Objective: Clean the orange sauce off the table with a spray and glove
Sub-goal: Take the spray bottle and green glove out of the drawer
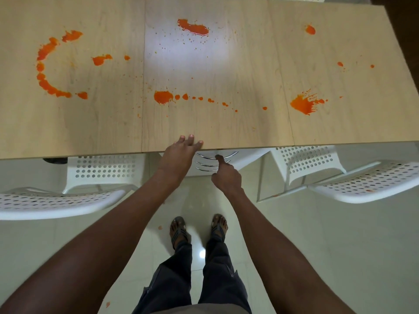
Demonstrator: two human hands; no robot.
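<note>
At the desk (90, 132) edge we rest our left hand (179, 155), fingers straight; our right hand (226, 175) is curled below it, empty; orange sauce (192, 28) splatters lie beyond.

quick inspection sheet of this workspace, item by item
surface: wooden table, orange sauce in many splats and drops
job's things: spray and glove, nothing seen
clutter: nothing seen on the table
hands: left hand rests on the near table edge, fingers straight; right hand below the edge, fingers curled, holds nothing
cables: nothing seen
surroundings: white chairs both sides, sauce spots on the floor
</note>
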